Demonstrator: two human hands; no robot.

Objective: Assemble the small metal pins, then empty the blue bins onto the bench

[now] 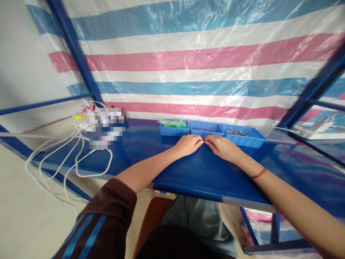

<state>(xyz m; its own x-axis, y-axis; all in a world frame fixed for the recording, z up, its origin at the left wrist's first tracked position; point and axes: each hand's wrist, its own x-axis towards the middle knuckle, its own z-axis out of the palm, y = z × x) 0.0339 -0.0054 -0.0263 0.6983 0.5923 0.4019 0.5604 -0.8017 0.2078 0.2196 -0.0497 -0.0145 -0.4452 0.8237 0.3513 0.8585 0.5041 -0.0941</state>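
My left hand (188, 144) and my right hand (222, 147) rest on the blue table (188, 172), fingertips pinched together where they meet in front of the middle blue tray (207, 128). Both hands are closed on something too small to make out. The left blue tray (173, 127) holds green pieces. The middle tray holds a few small dark parts, and the right blue tray (242, 135) holds several small metal parts. A red band circles my right wrist.
White cables (67, 158) loop over the table's left end beside a blurred-out item (107, 127). A clear plastic lid (280, 136) lies right of the trays. Blue frame posts and a striped tarp stand behind.
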